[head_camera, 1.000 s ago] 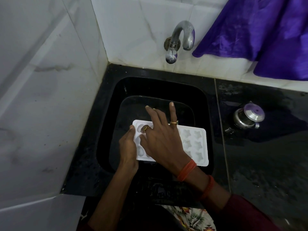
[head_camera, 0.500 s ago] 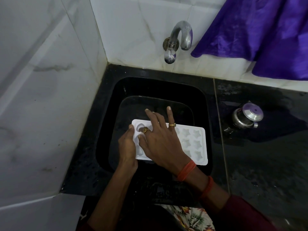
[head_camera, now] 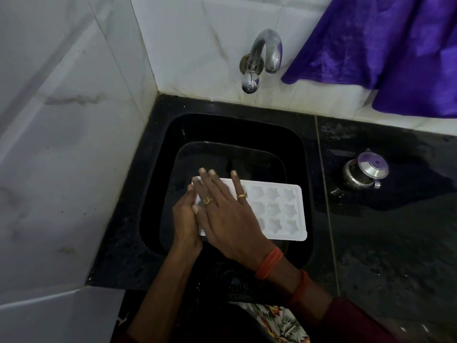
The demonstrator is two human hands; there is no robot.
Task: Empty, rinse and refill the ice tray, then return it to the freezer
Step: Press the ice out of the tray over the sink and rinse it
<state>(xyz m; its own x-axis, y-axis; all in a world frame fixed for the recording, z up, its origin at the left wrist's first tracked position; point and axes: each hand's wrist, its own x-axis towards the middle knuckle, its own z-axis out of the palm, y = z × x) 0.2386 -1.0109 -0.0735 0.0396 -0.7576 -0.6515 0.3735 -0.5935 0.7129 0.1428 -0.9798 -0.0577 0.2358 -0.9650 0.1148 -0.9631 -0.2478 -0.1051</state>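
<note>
the white tray [head_camera: 277, 211] lies level over the black sink [head_camera: 153, 194], at the middle of the view, its long side running from 9 to 3 o'clock. the left hand [head_camera: 185, 219] holds it by the 9 o'clock end, closed on that edge; how its fingers lie beneath is hidden. the right hand [head_camera: 230, 219] lies flat on the tray's 9 o'clock half, palm down, fingers [head_camera: 212, 179] straight, a little spread and pointing to 12 o'clock, gripping nothing. the star cells at the 3 o'clock end show bare, and whether the tray is face up or turned over cannot be told. the tap [head_camera: 264, 53] at 12 o'clock gives no water that can be seen. a steel pot [head_camera: 363, 172] stands on the wet dark table [head_camera: 395, 243] at 3 o'clock, well apart from the tray, and a purple cloth [head_camera: 395, 45] hangs at 1 o'clock. the step in hand looks like emptying or wiping out the cells, early in the task. the next move likely calls for the right hand to lift off and open the tap, while the left hand keeps the tray steady and brings it towards 12 o'clock under the spout. the wet plastic may slip in a one-handed hold.
</note>
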